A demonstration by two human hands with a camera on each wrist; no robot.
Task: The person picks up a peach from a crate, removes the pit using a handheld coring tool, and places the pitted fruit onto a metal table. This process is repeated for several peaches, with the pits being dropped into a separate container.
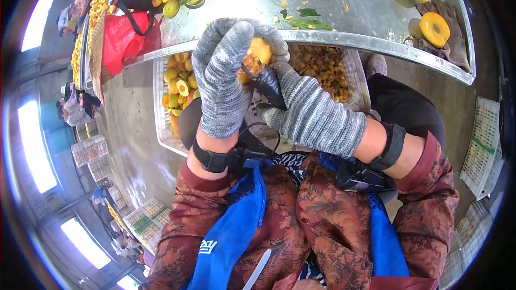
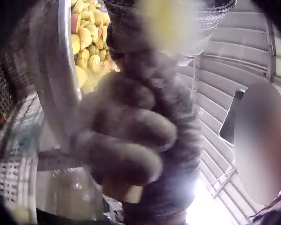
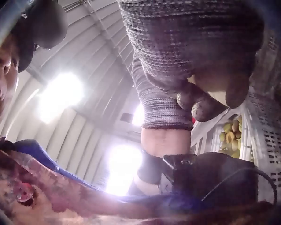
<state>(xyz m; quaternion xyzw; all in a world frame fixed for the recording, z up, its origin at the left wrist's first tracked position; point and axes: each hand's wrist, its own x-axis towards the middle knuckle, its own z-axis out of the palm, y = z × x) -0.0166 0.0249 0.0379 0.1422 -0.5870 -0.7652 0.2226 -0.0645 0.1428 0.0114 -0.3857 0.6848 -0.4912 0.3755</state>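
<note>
In the head view the gloved left hand (image 1: 223, 75) curls round a yellow-orange fruit half (image 1: 259, 52) held over the table's near edge. The gloved right hand (image 1: 317, 110) grips a tool with a black handle (image 1: 270, 86), whose dark metal end meets the cut face of the fruit. In the left wrist view, curled gloved fingers (image 2: 126, 131) fill the middle, blurred. The right wrist view shows the two gloves close together, with a pale patch of fruit (image 3: 213, 83) between fingers.
The metal table (image 1: 344, 43) bears cut fruit, leaves and a brown glove (image 1: 454, 32). Below it, one crate (image 1: 160, 102) holds yellow fruit, beside small brown pieces (image 1: 322, 70). A red bag (image 1: 121, 40) hangs at the left; stacked crates (image 1: 480, 147) stand right.
</note>
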